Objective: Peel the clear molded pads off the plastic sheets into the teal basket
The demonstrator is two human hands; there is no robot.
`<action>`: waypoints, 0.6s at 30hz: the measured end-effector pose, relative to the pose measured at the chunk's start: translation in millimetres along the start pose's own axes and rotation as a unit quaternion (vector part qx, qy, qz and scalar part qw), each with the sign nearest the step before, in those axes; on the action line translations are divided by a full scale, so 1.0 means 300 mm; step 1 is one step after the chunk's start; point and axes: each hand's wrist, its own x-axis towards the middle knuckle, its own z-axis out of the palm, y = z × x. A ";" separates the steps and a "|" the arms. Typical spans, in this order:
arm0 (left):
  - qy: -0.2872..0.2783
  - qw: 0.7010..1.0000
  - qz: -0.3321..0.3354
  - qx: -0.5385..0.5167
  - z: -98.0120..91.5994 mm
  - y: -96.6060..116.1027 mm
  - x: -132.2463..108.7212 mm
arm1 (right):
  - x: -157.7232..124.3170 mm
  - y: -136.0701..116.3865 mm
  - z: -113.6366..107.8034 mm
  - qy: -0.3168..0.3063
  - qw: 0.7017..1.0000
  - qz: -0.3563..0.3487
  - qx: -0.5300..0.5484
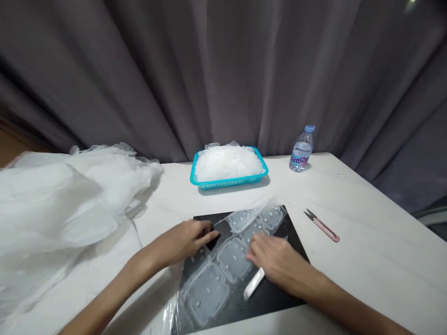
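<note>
A clear plastic sheet [234, 258] with rounded-square moulded panels lies slantwise on a black mat [279, 293]. My left hand [190, 238] rests at the sheet's upper left edge. Its fingers are bent and its thumb presses at a dark gap between panels, gripping the film there. Over the right side of the sheet is my right hand [275, 258], slightly blurred, its fingers drawn together. A slim white-wrapped tool [254, 283] runs beneath that palm; one end sticks out toward me and a thin tip shows beyond the knuckles. What the right fingertips touch is unclear.
A turquoise basket [228, 182] heaped with translucent pieces stands at the back. A large pile of translucent plastic sheets [66, 200] covers the left side. Pink-handled thread snips [321, 225] lie right of the mat, and a water bottle [301, 151] stands behind them near the curtain [230, 79].
</note>
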 end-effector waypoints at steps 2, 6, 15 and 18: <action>-0.059 0.993 -0.052 -0.086 -0.009 -0.019 -0.011 | -0.003 -0.055 -0.009 -0.009 0.997 -0.021 0.078; -0.158 0.978 -0.099 -0.097 -0.027 -0.021 -0.037 | -0.010 -0.145 0.006 0.029 0.992 -0.040 0.112; 0.200 0.950 0.229 0.070 0.065 0.053 0.076 | 0.000 -0.085 -0.075 -0.020 0.986 -0.098 0.136; 0.160 0.925 0.326 0.108 0.137 0.061 0.071 | -0.039 -0.018 -0.174 -0.133 0.963 -0.080 0.220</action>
